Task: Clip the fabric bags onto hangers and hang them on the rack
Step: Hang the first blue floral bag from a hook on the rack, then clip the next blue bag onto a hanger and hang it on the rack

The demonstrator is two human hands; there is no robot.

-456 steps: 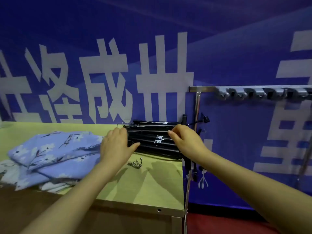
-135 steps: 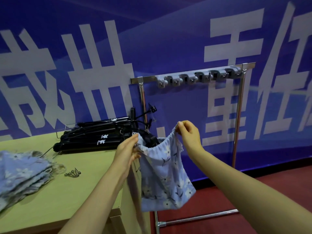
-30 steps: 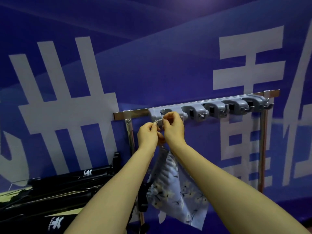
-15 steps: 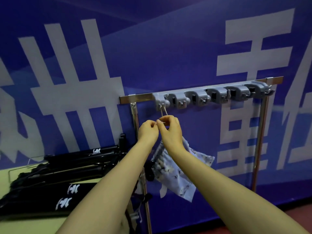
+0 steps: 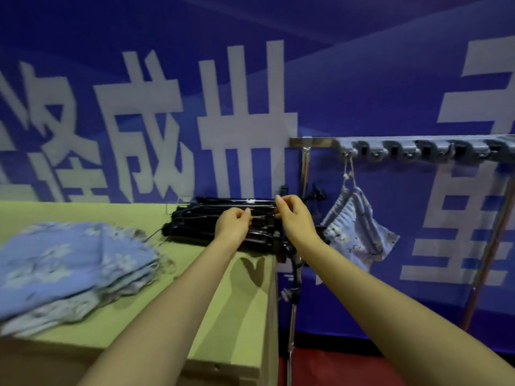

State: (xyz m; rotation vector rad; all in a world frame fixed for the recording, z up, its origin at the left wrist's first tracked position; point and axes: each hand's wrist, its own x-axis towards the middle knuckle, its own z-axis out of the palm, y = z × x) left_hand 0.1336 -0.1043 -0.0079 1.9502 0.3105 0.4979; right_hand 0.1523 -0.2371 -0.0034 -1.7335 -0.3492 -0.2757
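Note:
One blue floral fabric bag point(image 5: 359, 229) hangs by its drawstring from the leftmost grey hook point(image 5: 347, 151) of the metal rack point(image 5: 315, 142). A stack of the same blue floral bags point(image 5: 69, 263) lies on the left of the green table point(image 5: 237, 316). A pile of black clip hangers point(image 5: 200, 221) sits at the table's far right corner. My left hand point(image 5: 232, 224) and my right hand point(image 5: 292, 215) hover over that pile, fingers curled and pinched, with nothing visible in them.
The rack's row of grey hooks point(image 5: 423, 150) runs off to the right with nothing hanging on them. Its left post point(image 5: 305, 168) stands against the table's edge; the right post point(image 5: 487, 260) slants down to a red floor. A blue banner wall is behind.
Both hands have let go of the bag's drawstring and dropped from the rack's first hook leftward to the hanger pile. The bag now hangs free, and the view has swung back to the table.

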